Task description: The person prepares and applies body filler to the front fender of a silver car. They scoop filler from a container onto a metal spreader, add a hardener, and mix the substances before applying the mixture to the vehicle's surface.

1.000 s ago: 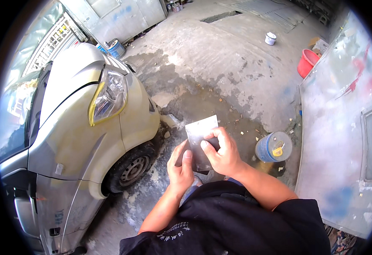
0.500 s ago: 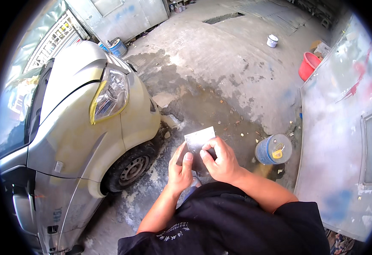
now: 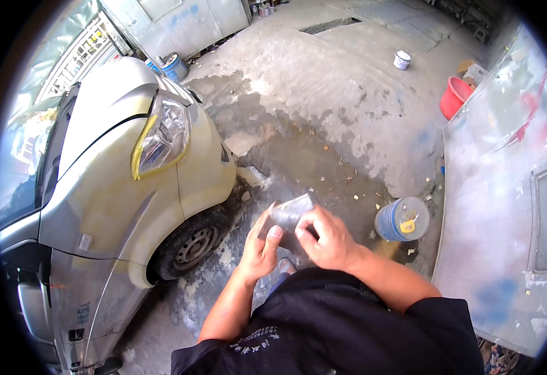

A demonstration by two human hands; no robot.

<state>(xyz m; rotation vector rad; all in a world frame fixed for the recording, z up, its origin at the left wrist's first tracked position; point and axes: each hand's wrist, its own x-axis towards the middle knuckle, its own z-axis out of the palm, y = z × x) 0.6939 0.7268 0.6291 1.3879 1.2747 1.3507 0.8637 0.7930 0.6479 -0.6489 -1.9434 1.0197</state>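
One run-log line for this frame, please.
left hand: gripping grey sheet | right hand: on same sheet | around: vehicle, blue drum, red bucket

Before you spreads a rough grey concrete floor (image 3: pixel 336 81) with a dark, damp-looking patch (image 3: pixel 301 156). On it you have a blue-sided cylindrical drum (image 3: pixel 389 220) to your right, a small round white tub (image 3: pixel 401 60) farther off, and small scattered debris.

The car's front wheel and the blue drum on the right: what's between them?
In the head view, the left hand, right hand and the grey sheet they hold show between the front wheel and blue drum, above stained floor.
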